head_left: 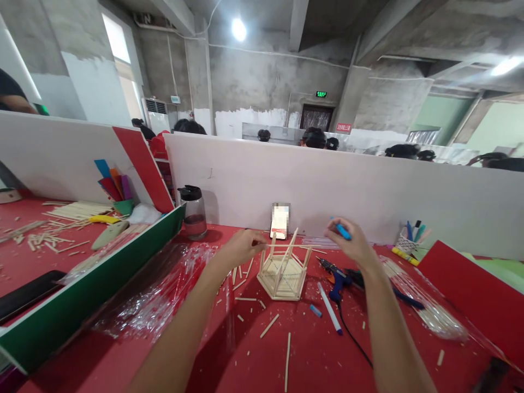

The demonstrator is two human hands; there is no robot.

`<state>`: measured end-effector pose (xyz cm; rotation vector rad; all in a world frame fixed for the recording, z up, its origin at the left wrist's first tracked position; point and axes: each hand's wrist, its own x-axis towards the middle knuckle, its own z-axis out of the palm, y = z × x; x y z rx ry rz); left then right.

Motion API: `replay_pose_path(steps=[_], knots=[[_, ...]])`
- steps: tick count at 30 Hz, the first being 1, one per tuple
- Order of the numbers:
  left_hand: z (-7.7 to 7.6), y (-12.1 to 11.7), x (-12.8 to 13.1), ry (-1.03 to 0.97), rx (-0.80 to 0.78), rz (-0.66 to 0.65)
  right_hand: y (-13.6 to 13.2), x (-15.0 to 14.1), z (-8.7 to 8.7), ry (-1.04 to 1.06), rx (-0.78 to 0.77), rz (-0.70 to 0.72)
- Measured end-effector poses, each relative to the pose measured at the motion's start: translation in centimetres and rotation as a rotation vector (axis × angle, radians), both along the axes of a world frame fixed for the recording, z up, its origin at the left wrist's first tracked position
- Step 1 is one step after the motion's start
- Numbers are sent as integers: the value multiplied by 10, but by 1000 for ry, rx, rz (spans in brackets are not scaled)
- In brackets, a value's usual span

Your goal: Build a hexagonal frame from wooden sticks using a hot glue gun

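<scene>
A hexagonal frame of thin wooden sticks (282, 278), with a slatted base and upright posts, stands on the red table. My left hand (244, 246) is at its upper left, fingertips pinched on the end of a thin wooden stick (292, 246) that lies level across the top of the posts. My right hand (352, 240) is raised to the right of the frame, closed round a blue marker (343, 232). A blue cap (315, 310) and a white pen with a purple end (329, 308) lie on the table below it.
A blue glue gun (337, 281) with a black cord lies right of the frame. A lit phone (280, 221) leans on the white partition (347, 191). Plastic-wrapped sticks (426, 300) lie right; clear wrapping (164, 295) lies left, by a lidded jug (192, 213) and a green divider (102, 284).
</scene>
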<state>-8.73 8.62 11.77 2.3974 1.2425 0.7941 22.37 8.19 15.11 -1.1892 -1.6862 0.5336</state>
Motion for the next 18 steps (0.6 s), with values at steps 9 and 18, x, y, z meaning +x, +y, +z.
replay_pose_path(steps=[9, 18], knots=[[0, 2, 0, -10, -24, 7, -2, 92, -28, -263, -7, -413], [1, 1, -1, 13, -12, 14, 9, 76, -56, -415, -112, -509]])
